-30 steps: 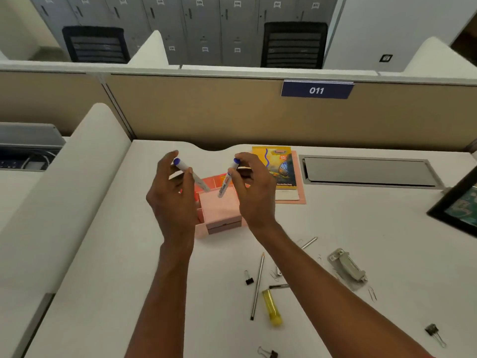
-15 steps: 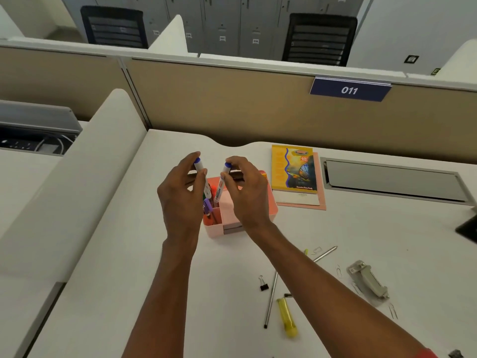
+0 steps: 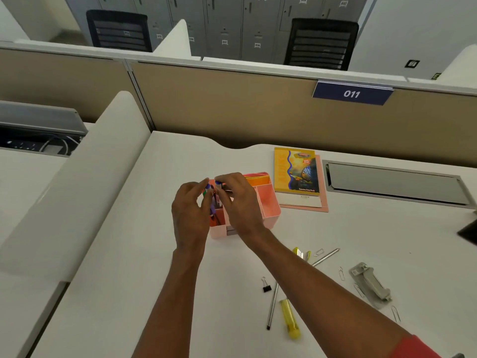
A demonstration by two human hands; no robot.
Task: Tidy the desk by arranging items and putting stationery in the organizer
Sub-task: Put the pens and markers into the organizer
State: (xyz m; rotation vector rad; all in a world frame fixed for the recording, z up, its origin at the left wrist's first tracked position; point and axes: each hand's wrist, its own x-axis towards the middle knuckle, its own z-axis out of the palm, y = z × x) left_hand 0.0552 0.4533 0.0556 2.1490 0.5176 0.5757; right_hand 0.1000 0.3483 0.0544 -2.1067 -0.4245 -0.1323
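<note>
Both markers now down in organizer [image 3: 268, 202] slot — left hand [image 3: 189, 215], right hand [image 3: 238, 202] fingers still pinching caps; release next.

Beyond my desk a tan partition [image 3: 232, 104] is standing, carrying a blue plate [image 3: 352, 93] reading 011 toward its right end. Over the top of it I am seeing two black mesh chairs, the left chair [image 3: 120, 31] and the right chair [image 3: 321, 43], both backed against a row of grey lockers [image 3: 232, 21] with small numbered labels. A white curved divider [image 3: 77, 177] is running along my left side. Past it, on the neighbouring desk, a grey flap [image 3: 38, 117] is standing open over a dark tray of cables [image 3: 51, 146]. At the far right edge a dark object is poking into view, too cut off to tell what it is.
</note>
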